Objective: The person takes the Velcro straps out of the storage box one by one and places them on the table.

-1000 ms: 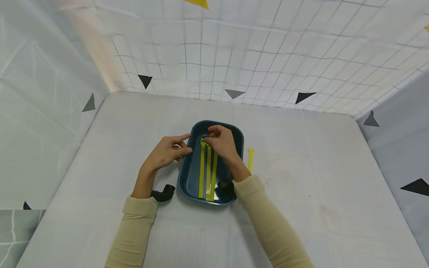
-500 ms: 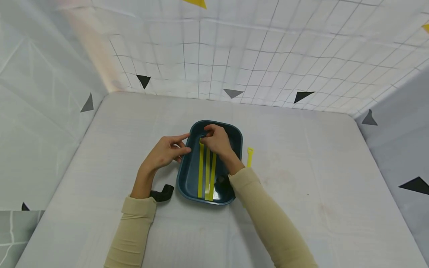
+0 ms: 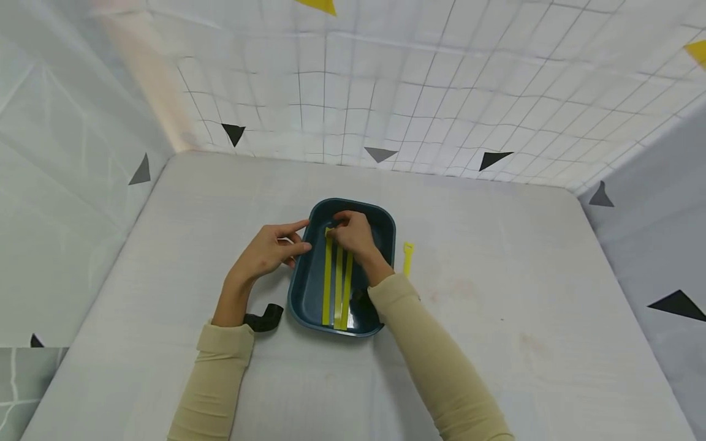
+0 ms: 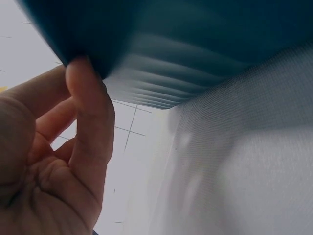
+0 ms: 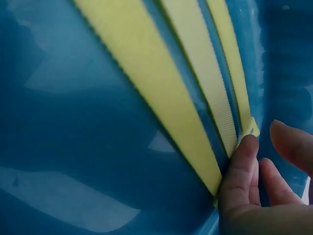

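A dark blue tray (image 3: 357,331) stands on the white surface. Inside it, three yellow cable straps (image 3: 326,285) lie lengthwise side by side. My left hand (image 3: 267,250) touches the tray's left rim with thumb and index finger. From below, the left wrist view shows the thumb (image 4: 87,93) against the tray's edge. My right hand (image 3: 355,237) is inside the tray at the straps' far ends. In the right wrist view one fingertip (image 5: 245,147) touches those ends, and another digit (image 5: 293,147) stands apart from it. The hand partly hides the strap heads.
Another yellow strap (image 3: 407,257) with a slotted head lies right of the tray, its lower part hidden by my right sleeve (image 3: 436,355). A black curved piece (image 3: 266,318) sits by my left cuff. A gridded white sheet (image 3: 386,92) rises behind the table.
My right hand has shifted slightly left and nearer over the strap heads. My left hand stays at the tray's rim. The straps lie about as before.
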`<action>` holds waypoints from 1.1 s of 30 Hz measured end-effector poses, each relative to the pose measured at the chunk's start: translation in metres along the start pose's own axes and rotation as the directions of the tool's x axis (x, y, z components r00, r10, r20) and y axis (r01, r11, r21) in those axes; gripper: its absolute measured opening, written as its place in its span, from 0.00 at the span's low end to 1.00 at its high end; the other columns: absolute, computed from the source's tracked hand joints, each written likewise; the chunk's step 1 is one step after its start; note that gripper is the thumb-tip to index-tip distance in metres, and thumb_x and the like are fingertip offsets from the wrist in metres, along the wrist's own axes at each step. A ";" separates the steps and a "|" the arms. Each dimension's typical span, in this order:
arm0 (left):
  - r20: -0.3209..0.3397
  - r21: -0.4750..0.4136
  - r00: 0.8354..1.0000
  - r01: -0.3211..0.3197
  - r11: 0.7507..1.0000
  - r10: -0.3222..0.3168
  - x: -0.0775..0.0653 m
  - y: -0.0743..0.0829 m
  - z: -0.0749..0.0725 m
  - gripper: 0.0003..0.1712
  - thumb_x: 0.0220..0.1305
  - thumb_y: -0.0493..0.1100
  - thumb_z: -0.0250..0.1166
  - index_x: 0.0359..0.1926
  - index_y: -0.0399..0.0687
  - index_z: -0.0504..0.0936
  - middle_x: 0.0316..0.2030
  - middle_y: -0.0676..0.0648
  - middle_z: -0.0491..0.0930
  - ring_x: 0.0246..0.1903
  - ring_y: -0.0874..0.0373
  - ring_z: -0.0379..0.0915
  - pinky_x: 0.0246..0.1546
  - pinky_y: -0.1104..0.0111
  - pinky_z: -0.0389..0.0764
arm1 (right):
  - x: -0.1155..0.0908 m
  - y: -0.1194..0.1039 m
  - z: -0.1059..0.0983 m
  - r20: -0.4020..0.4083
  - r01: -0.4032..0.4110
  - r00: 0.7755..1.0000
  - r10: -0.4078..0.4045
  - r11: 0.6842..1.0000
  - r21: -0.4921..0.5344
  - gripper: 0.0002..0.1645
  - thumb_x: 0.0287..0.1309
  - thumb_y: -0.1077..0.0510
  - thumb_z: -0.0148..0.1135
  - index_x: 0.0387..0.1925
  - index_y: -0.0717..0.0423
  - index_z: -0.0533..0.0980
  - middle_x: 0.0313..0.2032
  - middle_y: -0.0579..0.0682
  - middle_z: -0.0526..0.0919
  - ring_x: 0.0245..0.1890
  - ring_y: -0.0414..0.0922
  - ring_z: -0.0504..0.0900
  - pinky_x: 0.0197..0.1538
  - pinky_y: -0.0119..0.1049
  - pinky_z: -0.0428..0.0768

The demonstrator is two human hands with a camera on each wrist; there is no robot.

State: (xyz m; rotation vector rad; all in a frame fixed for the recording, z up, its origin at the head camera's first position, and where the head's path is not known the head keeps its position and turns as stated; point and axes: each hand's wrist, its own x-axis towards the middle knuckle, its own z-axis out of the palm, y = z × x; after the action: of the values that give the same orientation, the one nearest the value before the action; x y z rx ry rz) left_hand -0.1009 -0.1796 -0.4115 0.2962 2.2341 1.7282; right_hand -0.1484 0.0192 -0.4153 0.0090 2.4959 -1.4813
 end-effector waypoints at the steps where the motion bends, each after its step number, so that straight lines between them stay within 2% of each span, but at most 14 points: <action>1: -0.001 0.000 1.000 0.000 1.000 0.000 0.000 0.000 0.000 0.34 0.67 0.40 0.67 0.71 0.41 0.68 0.34 0.39 0.78 0.22 0.50 0.76 0.30 0.57 0.84 | 0.000 0.001 0.001 -0.004 0.005 1.000 -0.005 1.000 -0.009 0.22 0.60 0.66 0.65 0.56 0.66 0.77 0.36 0.56 0.78 0.32 0.47 0.76 0.37 0.38 0.77; 8: -0.005 0.016 1.000 0.003 1.000 -0.003 0.001 -0.003 -0.001 0.34 0.67 0.41 0.67 0.71 0.42 0.68 0.35 0.39 0.77 0.23 0.52 0.76 0.31 0.55 0.84 | 0.002 0.004 0.007 -0.020 0.026 0.999 -0.028 0.995 -0.091 0.21 0.59 0.66 0.65 0.54 0.68 0.78 0.36 0.56 0.78 0.34 0.49 0.75 0.39 0.40 0.77; 22: -0.010 0.010 1.000 0.000 1.000 0.000 0.001 -0.002 0.000 0.34 0.66 0.41 0.68 0.70 0.43 0.69 0.35 0.38 0.78 0.22 0.53 0.76 0.29 0.60 0.83 | 0.001 0.003 0.009 -0.027 0.097 0.994 -0.107 0.964 -0.246 0.20 0.59 0.66 0.64 0.53 0.69 0.79 0.34 0.57 0.80 0.32 0.49 0.76 0.39 0.41 0.78; 33: -0.014 0.014 1.000 0.010 1.000 -0.010 0.002 -0.004 0.000 0.33 0.66 0.41 0.67 0.71 0.43 0.69 0.35 0.39 0.77 0.22 0.53 0.76 0.29 0.61 0.83 | 0.001 0.005 0.009 -0.046 0.099 0.993 -0.113 0.966 -0.240 0.13 0.59 0.66 0.65 0.46 0.68 0.81 0.40 0.59 0.82 0.38 0.52 0.79 0.44 0.43 0.81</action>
State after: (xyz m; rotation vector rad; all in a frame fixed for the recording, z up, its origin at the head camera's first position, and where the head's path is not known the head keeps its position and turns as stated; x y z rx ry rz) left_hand -0.1027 -0.1799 -0.4156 0.2765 2.2543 1.7159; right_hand -0.1465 0.0134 -0.4241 -0.1259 2.7451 -1.2251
